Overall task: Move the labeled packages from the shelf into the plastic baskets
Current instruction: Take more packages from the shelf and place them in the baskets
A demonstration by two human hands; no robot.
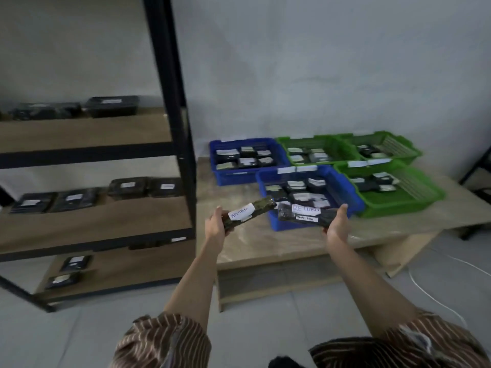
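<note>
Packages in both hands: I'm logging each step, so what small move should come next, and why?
Probably lower the right hand to drop its package into the near blue basket: it already hovers at that basket's front edge, while the left hand holds its package short of the basket.

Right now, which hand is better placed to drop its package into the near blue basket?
Probably the right hand: its package already overlaps the near blue basket at the front rim. The left hand holds its package over the table, left of the basket.

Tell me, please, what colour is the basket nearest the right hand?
Blue; the basket near the right hand shows best in the head view.
</note>
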